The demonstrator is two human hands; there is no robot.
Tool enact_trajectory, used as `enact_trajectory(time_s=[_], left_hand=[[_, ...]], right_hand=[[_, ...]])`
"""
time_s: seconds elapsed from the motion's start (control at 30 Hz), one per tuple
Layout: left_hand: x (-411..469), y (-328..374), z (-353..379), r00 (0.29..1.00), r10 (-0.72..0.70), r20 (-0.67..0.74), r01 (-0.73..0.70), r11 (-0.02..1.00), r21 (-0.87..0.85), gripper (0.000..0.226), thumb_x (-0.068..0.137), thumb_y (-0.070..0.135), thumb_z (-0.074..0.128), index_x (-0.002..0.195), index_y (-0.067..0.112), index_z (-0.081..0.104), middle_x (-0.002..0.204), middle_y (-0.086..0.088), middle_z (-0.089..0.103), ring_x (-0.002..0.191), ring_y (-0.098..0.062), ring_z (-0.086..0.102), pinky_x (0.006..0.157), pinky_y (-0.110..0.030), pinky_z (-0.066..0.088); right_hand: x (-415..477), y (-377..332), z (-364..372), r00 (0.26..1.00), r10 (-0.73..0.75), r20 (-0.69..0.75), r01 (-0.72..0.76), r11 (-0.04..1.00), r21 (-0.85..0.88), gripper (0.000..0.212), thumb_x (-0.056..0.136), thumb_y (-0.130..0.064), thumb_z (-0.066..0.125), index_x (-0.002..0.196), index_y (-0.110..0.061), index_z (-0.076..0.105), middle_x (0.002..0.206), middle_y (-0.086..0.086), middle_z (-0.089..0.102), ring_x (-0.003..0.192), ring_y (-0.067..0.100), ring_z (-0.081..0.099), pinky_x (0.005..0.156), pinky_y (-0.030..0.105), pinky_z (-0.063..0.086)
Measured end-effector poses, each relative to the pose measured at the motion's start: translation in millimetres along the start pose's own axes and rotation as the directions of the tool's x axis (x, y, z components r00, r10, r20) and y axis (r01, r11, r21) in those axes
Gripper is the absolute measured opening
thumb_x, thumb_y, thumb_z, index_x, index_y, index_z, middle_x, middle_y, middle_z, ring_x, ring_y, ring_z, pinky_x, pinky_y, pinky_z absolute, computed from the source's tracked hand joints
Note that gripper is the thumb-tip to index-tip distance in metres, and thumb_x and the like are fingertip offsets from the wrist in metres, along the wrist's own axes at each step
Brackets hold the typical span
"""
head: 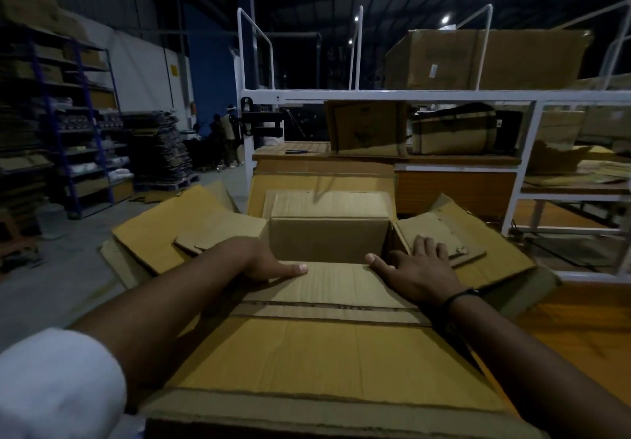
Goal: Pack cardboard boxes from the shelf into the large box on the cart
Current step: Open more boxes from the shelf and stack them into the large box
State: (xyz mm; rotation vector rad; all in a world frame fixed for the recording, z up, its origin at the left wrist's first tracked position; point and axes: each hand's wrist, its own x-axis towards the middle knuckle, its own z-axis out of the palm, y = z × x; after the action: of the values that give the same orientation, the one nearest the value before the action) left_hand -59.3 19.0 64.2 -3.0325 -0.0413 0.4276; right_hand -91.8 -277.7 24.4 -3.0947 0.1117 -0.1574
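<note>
A large open cardboard box (324, 363) fills the foreground, its flaps spread outward. Inside it stands a smaller open cardboard box (327, 240) with its own flaps folded out. My left hand (269, 261) grips the smaller box's near left edge, thumb lying on the near flap and fingers hidden behind the edge. My right hand (420, 268) rests flat on the box's near right corner, fingers spread over the right flap (440, 233). More cardboard boxes (368, 128) stand on the white shelf (409, 95) behind.
A big carton (485, 59) sits on the white shelf's top level. Blue racking (78, 124) with stock and a pile of flattened cardboard (160, 151) stand at the left. People (228, 138) are far back on the grey floor. An orange surface (580, 329) lies at right.
</note>
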Motion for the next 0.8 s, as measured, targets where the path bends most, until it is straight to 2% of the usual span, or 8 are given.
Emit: enact_trajectory(time_s=[0.07, 0.17, 0.27, 0.33, 0.4, 0.5, 0.7, 0.8], left_hand=[[8, 8, -16, 0.990, -0.040, 0.135, 0.040, 0.999, 0.006, 0.154, 0.031, 0.112, 0.042, 0.152, 0.017, 0.047, 0.150, -0.014, 0.053, 0.131, -0.035, 0.055, 0.109, -0.050, 0.045], [25, 12, -47, 0.979, -0.045, 0.199, 0.038, 0.999, 0.038, 0.152, 0.039, 0.108, 0.052, 0.160, 0.018, 0.031, 0.161, -0.015, 0.038, 0.141, -0.038, 0.045, 0.114, -0.052, 0.040], [45, 8, -78, 0.993, 0.023, 0.113, -0.037, 0.992, 0.121, 0.156, 0.033, 0.114, 0.041, 0.160, 0.024, 0.031, 0.169, -0.007, 0.025, 0.154, -0.034, 0.025, 0.121, -0.058, 0.023], [48, 8, -100, 0.999, 0.044, 0.011, -0.045, 0.985, 0.168, 0.141, 0.050, 0.110, 0.040, 0.160, 0.022, 0.032, 0.168, -0.006, 0.026, 0.155, -0.033, 0.022, 0.122, -0.059, 0.023], [51, 11, -122, 0.993, 0.039, -0.108, -0.020, 0.985, 0.173, 0.118, 0.071, 0.097, 0.045, 0.159, 0.020, 0.033, 0.167, -0.007, 0.028, 0.154, -0.033, 0.024, 0.121, -0.057, 0.026], [60, 17, -143, 0.971, 0.044, -0.236, -0.023, 0.996, 0.091, 0.104, 0.081, 0.087, 0.050, 0.157, 0.019, 0.036, 0.165, -0.009, 0.032, 0.152, -0.034, 0.029, 0.119, -0.056, 0.032], [84, 48, -113, 0.936, 0.102, -0.336, -0.130, 0.989, -0.063, 0.064, 0.098, 0.056, 0.058, 0.146, 0.013, 0.052, 0.150, -0.011, 0.052, 0.134, -0.032, 0.051, 0.106, -0.046, 0.045], [98, 60, -83, 0.929, 0.142, -0.341, -0.195, 0.973, -0.125, 0.050, 0.095, 0.046, 0.065, 0.136, 0.017, 0.059, 0.135, -0.009, 0.063, 0.117, -0.028, 0.060, 0.095, -0.042, 0.050]], right_hand=[[-1, -1, -4, 1.000, -0.009, 0.025, 0.009, 1.000, -0.010, 0.105, 0.080, -0.092, -0.003, 0.152, -0.034, 0.047, 0.169, 0.024, 0.006, 0.156, 0.042, -0.004, 0.124, 0.059, -0.006], [2, -1, -17, 0.994, -0.049, 0.101, 0.049, 0.999, -0.002, 0.101, 0.081, -0.094, 0.006, 0.154, -0.035, 0.042, 0.168, 0.018, 0.017, 0.155, 0.040, 0.007, 0.122, 0.060, -0.002], [17, -2, -45, 0.973, -0.097, 0.211, 0.082, 0.994, 0.077, 0.099, 0.077, -0.098, 0.026, 0.153, -0.037, 0.040, 0.156, 0.009, 0.042, 0.144, 0.036, 0.030, 0.119, 0.060, 0.023], [32, -3, -69, 0.965, -0.117, 0.236, 0.098, 0.991, 0.092, 0.105, 0.070, -0.100, 0.039, 0.152, -0.034, 0.042, 0.143, 0.005, 0.054, 0.134, 0.031, 0.043, 0.112, 0.056, 0.038], [43, -10, -98, 0.970, -0.114, 0.216, 0.119, 0.993, -0.010, 0.089, 0.086, -0.082, 0.050, 0.156, -0.028, 0.038, 0.151, 0.008, 0.047, 0.140, 0.032, 0.041, 0.113, 0.052, 0.040], [54, -29, -139, 0.978, -0.155, 0.142, 0.166, 0.984, -0.065, 0.072, 0.098, -0.058, 0.058, 0.156, -0.021, 0.037, 0.156, 0.009, 0.044, 0.139, 0.029, 0.045, 0.107, 0.043, 0.044], [99, -66, -135, 0.974, -0.225, 0.010, 0.224, 0.974, 0.032, 0.057, 0.100, -0.046, 0.061, 0.148, -0.018, 0.049, 0.147, 0.009, 0.053, 0.131, 0.030, 0.051, 0.104, 0.044, 0.046], [125, -78, -91, 0.971, -0.239, 0.024, 0.233, 0.961, 0.152, 0.066, 0.095, -0.041, 0.068, 0.152, -0.023, 0.040, 0.151, 0.009, 0.048, 0.133, 0.031, 0.049, 0.105, 0.048, 0.047]])
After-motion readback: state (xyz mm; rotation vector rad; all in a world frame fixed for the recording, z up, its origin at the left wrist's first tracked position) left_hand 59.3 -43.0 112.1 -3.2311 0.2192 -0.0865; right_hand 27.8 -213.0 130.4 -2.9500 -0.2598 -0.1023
